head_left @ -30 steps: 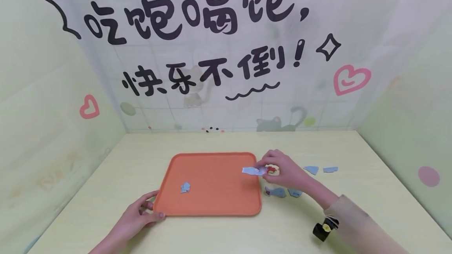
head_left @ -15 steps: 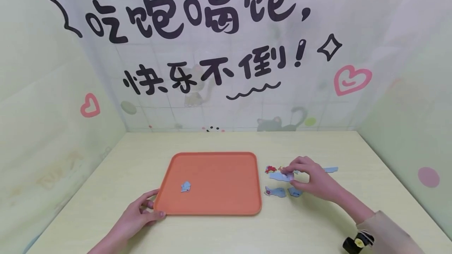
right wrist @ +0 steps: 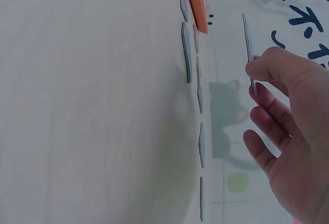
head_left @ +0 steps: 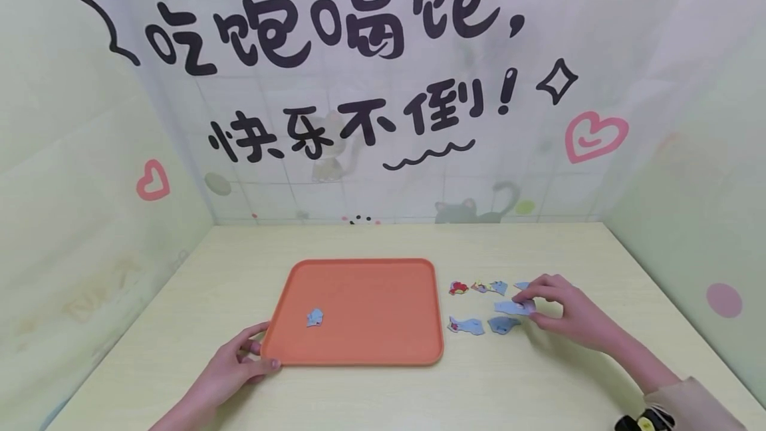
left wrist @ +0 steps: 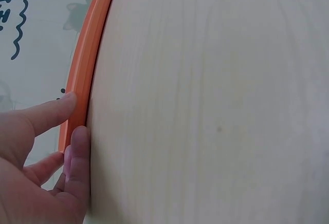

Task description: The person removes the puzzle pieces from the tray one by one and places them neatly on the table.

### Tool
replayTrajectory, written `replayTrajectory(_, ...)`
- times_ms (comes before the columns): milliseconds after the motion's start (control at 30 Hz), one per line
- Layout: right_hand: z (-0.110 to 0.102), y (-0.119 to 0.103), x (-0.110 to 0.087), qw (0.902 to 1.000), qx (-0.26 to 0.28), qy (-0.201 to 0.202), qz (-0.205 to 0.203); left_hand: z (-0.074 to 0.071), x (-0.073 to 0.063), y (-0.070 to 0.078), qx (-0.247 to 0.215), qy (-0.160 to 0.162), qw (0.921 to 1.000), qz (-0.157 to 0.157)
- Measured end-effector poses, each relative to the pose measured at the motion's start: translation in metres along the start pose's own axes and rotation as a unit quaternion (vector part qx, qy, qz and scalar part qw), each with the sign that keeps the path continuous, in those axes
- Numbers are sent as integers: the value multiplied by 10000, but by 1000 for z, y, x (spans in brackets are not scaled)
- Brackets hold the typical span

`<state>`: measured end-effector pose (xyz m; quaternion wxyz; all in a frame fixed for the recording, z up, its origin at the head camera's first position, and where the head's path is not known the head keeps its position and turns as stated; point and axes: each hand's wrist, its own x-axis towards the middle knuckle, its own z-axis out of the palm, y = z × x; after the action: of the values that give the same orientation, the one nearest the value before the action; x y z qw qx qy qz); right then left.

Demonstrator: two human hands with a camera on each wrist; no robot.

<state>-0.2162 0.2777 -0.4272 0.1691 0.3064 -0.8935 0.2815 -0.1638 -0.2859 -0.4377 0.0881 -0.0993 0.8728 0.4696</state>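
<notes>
My right hand point(head_left: 574, 314) pinches a light blue puzzle piece point(head_left: 509, 308) between thumb and fingers. In the right wrist view that puzzle piece point(right wrist: 249, 41) appears edge-on, raised off the table. My left hand point(head_left: 236, 361) grips the near left corner of an orange tray point(head_left: 371, 359); the left wrist view has thumb and fingers at its rim point(left wrist: 85, 75). One small blue puzzle piece point(head_left: 314, 317) lies inside the tray, toward its left. Right of the tray lie several more, among them a red piece point(head_left: 458, 288) and a blue one point(head_left: 467, 326).
The pale wooden table point(head_left: 359, 401) meets a back wall sheet point(head_left: 383, 198) with large black lettering. Side walls stand at left and right. A blue piece point(head_left: 504, 324) lies just below the held one, and part of another point(head_left: 522, 285) shows behind the right hand.
My right hand has carried the light blue puzzle piece rightward, from above the tray's right edge to over the loose pieces. The left hand and tray have stayed put.
</notes>
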Motion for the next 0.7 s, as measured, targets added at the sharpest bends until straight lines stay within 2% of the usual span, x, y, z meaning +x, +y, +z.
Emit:
replayTrajectory(267,-9,14,-16,10000,-68,-30,63,1,-1,0,-15,31,10000,-44)
replayTrajectory(467,-14,26,-26,9995,-218,-224,107,2,-1,0,3,52,10000,-34)
replayTrajectory(700,-18,39,-33,9979,-25,-606,223,1,1,-1,-17,49,10000,-64)
